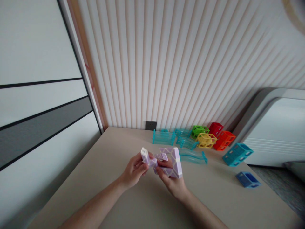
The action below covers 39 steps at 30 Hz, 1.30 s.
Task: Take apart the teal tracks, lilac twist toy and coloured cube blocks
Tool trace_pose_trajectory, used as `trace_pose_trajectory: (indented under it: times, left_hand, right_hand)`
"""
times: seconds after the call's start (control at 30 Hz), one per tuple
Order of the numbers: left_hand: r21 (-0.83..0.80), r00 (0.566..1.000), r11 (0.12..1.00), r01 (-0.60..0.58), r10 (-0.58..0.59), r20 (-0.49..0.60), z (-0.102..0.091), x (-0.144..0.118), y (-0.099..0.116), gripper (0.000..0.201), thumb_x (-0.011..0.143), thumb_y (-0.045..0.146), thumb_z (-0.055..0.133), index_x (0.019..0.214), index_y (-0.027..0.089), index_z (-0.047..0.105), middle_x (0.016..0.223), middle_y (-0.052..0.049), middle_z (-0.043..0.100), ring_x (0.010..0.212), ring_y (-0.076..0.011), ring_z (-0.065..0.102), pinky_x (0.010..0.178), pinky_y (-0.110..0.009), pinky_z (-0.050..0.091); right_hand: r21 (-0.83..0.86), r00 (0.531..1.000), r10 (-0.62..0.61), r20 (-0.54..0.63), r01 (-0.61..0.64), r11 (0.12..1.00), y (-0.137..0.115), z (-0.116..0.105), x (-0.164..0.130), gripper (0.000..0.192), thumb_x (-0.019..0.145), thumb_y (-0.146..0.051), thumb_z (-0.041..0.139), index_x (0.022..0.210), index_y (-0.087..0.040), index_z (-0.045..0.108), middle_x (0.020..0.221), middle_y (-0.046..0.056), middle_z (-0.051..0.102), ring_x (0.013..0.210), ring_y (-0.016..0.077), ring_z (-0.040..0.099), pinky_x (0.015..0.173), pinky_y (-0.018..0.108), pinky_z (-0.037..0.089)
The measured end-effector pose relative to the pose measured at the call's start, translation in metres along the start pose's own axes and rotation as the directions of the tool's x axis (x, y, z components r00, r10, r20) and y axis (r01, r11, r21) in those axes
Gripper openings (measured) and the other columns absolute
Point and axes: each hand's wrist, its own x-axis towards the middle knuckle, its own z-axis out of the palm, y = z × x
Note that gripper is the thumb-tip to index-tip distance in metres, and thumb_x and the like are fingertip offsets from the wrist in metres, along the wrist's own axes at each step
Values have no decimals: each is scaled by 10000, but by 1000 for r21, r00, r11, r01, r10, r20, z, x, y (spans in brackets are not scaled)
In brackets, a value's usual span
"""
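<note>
The work in hand is the folding of a lilac-and-white plastic twist-snake puzzle of wedge-shaped segments (164,160), held above the middle of the beige matt surface (114,190) by both hands.

Left to right:

- Left hand (133,170): closed in a pinch on the left end of the puzzle, thumb on top and fingers below. The free white end segment projects up and to the left, just past the fingertips.
- Puzzle: part-way folded, as judged from its shape. The left portion zigzags; the middle carries a small raised knot of segments; the right portion has been turned into an upright, roughly rectangular bend. No closed or symmetrical figure is recognisable, so the folding is judged unfinished; how many turns are left cannot be told. Segments appear lilac with white faces; the hinge joints are too small to be made out.
- Right hand (172,181): cupped beneath the right portion, fingers wrapped up around the lower run, gripping it. The puzzle is clear of the surface, carried only by the two hands.

Behind and to the right, untouched and well apart from the hands: translucent teal plastic wavy track pieces (190,154), then open-frame plastic blocks in green (199,130), yellow (206,140), red (216,128) and orange (224,140), a teal frame block (237,154), and a blue frame block (247,179) nearest the right edge.
</note>
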Motion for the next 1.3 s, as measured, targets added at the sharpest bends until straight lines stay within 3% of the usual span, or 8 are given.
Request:
trace_pose_trajectory:
  times: [0.17, 0.3, 0.47, 0.6, 0.7, 0.87, 1.03, 1.3]
  left_hand:
    - [228, 963, 941, -249, 216, 160, -11, 0, 13, 378, 888, 483, 662, 1076, 158, 704, 977, -141, 720, 910, -243, 677, 798, -346, 546]
    - [237, 937, 913, -333, 292, 193, -11, 0, 16, 364, 899, 475, 650, 1121, 190, 694, 1002, -134, 747, 945, -248, 700, 831, -361, 554]
    - [271, 932, 892, -362, 336, 136, -6, -2, 9, 372, 923, 475, 615, 1156, 189, 667, 1044, -138, 725, 1015, -259, 675, 873, -388, 546]
    - [273, 976, 938, -216, 206, 63, -4, -5, 3, 322, 906, 375, 657, 1167, 187, 638, 1089, -132, 680, 1039, -252, 663, 869, -358, 559]
    - [213, 997, 974, -74, 75, 7, -1, -6, 0, 283, 889, 325, 682, 1133, 191, 628, 1083, -108, 668, 971, -222, 683, 808, -306, 574]
    - [241, 997, 970, -37, 51, -54, 1, -7, -5, 239, 890, 328, 679, 1081, 191, 633, 1021, -79, 669, 912, -211, 677, 808, -311, 558]
    - [274, 989, 961, -33, 70, -127, 2, -10, -7, 252, 863, 376, 712, 993, 170, 646, 884, -52, 661, 804, -183, 627, 752, -277, 512]
    - [-48, 981, 997, 58, -65, -185, 18, -7, 0, 342, 837, 445, 738, 978, 155, 624, 833, -44, 643, 777, -174, 620, 713, -264, 487]
  right_hand:
    - [103, 991, 91, 96, -101, 990, 0, 3, -3, 346, 830, -514, 724, 889, -174, 712, 730, 44, 669, 556, 137, 586, 493, 250, 471]
    - [194, 945, 214, 246, -264, 945, 3, 5, -4, 446, 819, -592, 703, 829, -146, 684, 565, -10, 578, 404, 86, 482, 373, 199, 376]
    - [225, 957, 224, 182, -262, 938, 2, 6, -2, 443, 805, -580, 726, 815, -140, 680, 556, -13, 576, 396, 81, 486, 369, 194, 383]
    - [282, 974, 208, 87, -224, 933, -3, 9, -1, 419, 789, -548, 757, 867, -144, 676, 648, 11, 631, 461, 114, 565, 435, 235, 463]
    - [332, 978, 180, 103, -205, 921, -8, 11, -1, 417, 786, -523, 770, 971, -166, 663, 746, 22, 668, 545, 144, 623, 526, 279, 523]
    - [358, 981, 148, 129, -185, 915, -11, 14, -1, 425, 820, -466, 761, 1108, -199, 598, 867, 36, 694, 714, 174, 666, 704, 325, 549]
    - [128, 994, 4, 112, -18, 992, -3, 12, -9, 263, 874, -402, 708, 1046, -217, 635, 963, 63, 687, 909, 220, 657, 829, 349, 523]
    - [-134, 993, -120, -2, 118, 984, 19, 12, -16, 186, 871, -321, 713, 1046, -262, 689, 1074, 75, 716, 984, 254, 676, 884, 362, 523]
